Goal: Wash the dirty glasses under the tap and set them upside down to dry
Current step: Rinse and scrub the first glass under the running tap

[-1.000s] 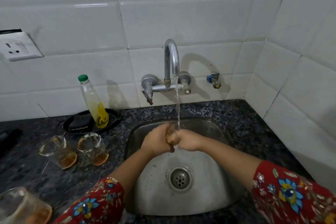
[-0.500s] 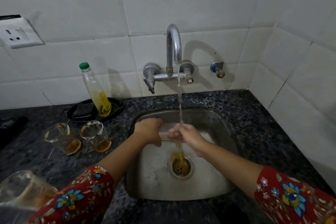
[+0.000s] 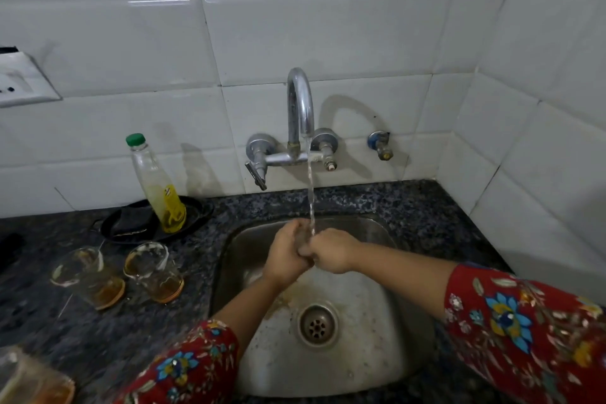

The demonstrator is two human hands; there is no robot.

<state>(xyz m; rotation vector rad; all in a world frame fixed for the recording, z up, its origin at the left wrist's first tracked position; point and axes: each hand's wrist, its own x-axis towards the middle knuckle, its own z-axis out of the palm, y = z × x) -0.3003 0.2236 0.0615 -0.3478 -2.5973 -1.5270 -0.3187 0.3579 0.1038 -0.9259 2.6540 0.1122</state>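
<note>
Dark speckled granite counter (image 3: 410,203) tucked into a corner of white wall tiles (image 3: 328,36). There's a steel sink (image 3: 377,354) sunk into it, with brownish stains round the drain (image 3: 317,325). The wall-mounted chrome tap (image 3: 300,102) is running a thin stream straight down. There's a white socket (image 3: 19,85) on the far left wall and a little blue-capped valve (image 3: 379,143) right of the tap.

Both hands meet over the sink, right under the stream. The left hand (image 3: 286,254) has its fingers curled round the glass (image 3: 303,238), and the right hand (image 3: 332,251) is balled up against it, fingers curled tight too. The glass is pretty much buried between them; only a greyish sliver shows. Red floral sleeves (image 3: 524,331) on both arms.

On the counter left of the sink, the left dirty glass (image 3: 88,275) and right dirty glass (image 3: 154,272) stand upright with amber dregs. A third glass (image 3: 29,380) is cut off at the bottom corner. Behind them a green-capped bottle (image 3: 157,187) of yellow liquid stands on a black pan (image 3: 131,223). It has a yellow label, but I can't read the writing.
</note>
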